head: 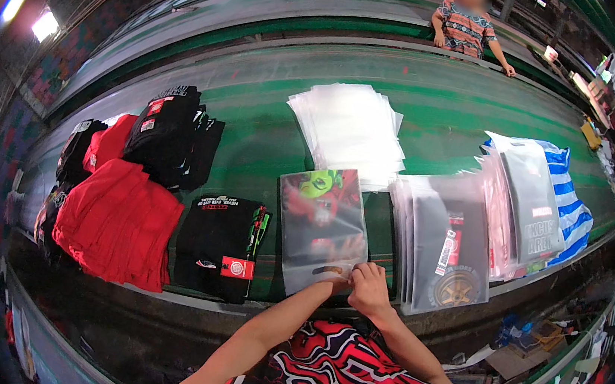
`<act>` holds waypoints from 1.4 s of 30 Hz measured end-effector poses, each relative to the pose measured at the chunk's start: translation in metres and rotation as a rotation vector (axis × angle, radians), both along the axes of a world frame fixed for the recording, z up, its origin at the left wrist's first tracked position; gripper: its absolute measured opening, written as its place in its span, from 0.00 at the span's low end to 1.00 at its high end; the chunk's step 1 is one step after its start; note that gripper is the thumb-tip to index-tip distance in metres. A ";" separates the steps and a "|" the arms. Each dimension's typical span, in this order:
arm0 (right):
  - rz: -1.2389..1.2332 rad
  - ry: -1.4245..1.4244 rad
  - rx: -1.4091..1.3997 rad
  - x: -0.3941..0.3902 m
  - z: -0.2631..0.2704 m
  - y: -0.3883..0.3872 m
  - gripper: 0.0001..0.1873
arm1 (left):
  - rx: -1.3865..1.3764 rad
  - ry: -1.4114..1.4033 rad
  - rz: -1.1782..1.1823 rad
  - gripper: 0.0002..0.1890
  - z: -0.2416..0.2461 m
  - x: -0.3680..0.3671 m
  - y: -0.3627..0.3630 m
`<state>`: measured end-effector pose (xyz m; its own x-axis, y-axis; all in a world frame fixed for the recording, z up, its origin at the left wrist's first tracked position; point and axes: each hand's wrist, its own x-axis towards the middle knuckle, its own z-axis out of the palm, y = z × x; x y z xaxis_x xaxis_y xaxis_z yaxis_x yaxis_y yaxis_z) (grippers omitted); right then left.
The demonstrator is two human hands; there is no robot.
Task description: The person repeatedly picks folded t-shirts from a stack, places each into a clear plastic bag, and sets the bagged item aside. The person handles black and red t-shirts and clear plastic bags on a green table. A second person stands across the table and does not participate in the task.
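A frosted plastic bag with a folded printed garment inside lies flat in front of me, its cut-out handle towards my body. My right hand pinches the bag's near right corner with bent fingers. My left hand is at the bag's near edge, its fingers partly hidden under the plastic and beside the right hand. Just left lies a folded black garment with a red tag. Beyond the bag, loose clear plastic bags form a fanned stack. Bagged garments lie overlapped to the right of my hands.
Folded red garments and black garments are piled at the left. More bagged garments rest on a blue-and-white striped bag at the right. A person stands across the long green table. Its near edge runs below my hands.
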<state>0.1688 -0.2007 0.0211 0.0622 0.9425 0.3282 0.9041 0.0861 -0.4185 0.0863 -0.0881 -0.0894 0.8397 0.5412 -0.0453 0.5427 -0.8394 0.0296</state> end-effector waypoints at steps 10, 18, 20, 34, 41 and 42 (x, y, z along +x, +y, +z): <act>0.075 -0.028 -0.392 0.021 -0.021 -0.005 0.08 | -1.049 0.007 -0.170 0.17 0.089 -0.108 -0.039; -0.051 0.085 -0.123 0.005 -0.021 0.031 0.15 | -0.372 -0.309 0.644 0.24 0.060 -0.169 0.009; -0.016 0.030 -0.155 -0.002 -0.023 0.040 0.20 | -0.461 -0.413 0.741 0.28 0.044 -0.173 0.010; 0.009 -0.081 -0.330 -0.006 -0.028 0.046 0.28 | -1.037 -0.846 0.907 0.41 0.023 -0.192 0.020; 0.007 0.078 -0.242 0.009 -0.052 0.035 0.33 | -0.871 -0.583 0.884 0.36 0.034 -0.188 0.024; -0.013 0.061 -0.283 0.012 -0.056 0.034 0.34 | -0.830 -0.533 0.888 0.35 0.036 -0.187 0.024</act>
<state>0.1804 -0.1663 -0.0352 0.0868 0.9951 0.0476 0.8766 -0.0536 -0.4781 -0.1006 -0.0645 -0.0537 0.2350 0.8839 -0.4044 0.6563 0.1626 0.7368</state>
